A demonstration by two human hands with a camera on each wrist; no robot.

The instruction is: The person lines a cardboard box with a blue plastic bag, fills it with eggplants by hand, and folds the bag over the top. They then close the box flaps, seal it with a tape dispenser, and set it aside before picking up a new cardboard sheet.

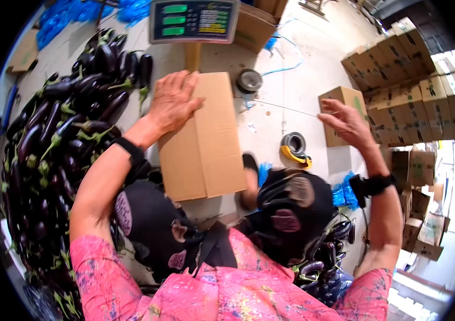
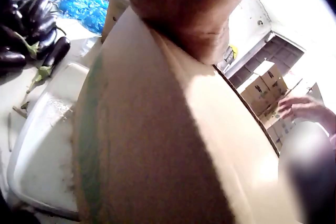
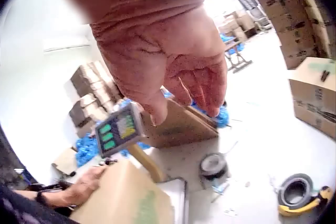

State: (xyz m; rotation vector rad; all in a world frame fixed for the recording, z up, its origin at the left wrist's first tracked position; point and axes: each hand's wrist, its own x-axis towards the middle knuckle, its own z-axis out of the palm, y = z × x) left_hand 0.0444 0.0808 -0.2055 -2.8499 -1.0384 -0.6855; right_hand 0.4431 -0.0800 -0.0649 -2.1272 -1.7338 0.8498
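A closed cardboard box (image 1: 206, 144) stands on the scale's white platform (image 2: 44, 155) in front of the person's knees. My left hand (image 1: 174, 100) rests on the box top near its far left edge, fingers stretched forward. Off to the right, my right hand (image 1: 346, 122) is in the air, its fingers loosely bent. The right wrist view shows its thumb (image 3: 159, 109) apart from the fingers, with nothing between them. Beyond the box, the scale's display (image 1: 194, 21) sits on a yellowish post. Below the right hand is a tape dispenser (image 1: 296, 148) with a yellow handle.
A large heap of eggplants (image 1: 51, 155) covers the floor at left; more eggplants (image 1: 318, 267) lie beside the right knee. A dark tape roll (image 1: 249, 81) lies beyond the box. One carton (image 1: 340, 131) stands at right, before stacked cartons (image 1: 398, 101). Blue plastic (image 1: 80, 21) lies at the back.
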